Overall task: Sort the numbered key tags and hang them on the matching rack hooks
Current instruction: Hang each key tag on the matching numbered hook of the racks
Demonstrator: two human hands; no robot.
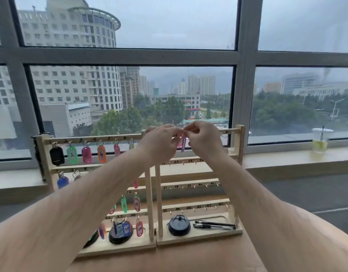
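Purple key tag [183, 144] was pinched by left hand [159, 143] and right hand [203, 139] at the left end of the right rack's [240, 142] top rail. Its ring was judged best eased squarely over the matching hook.

We see soft grey daylight coming through the big window [130, 85]. The cloudy sky [169, 20] makes only faint shadows. The window bars [118, 55] bend near the edges, and the numbers on the rack [90, 138] look blurry.
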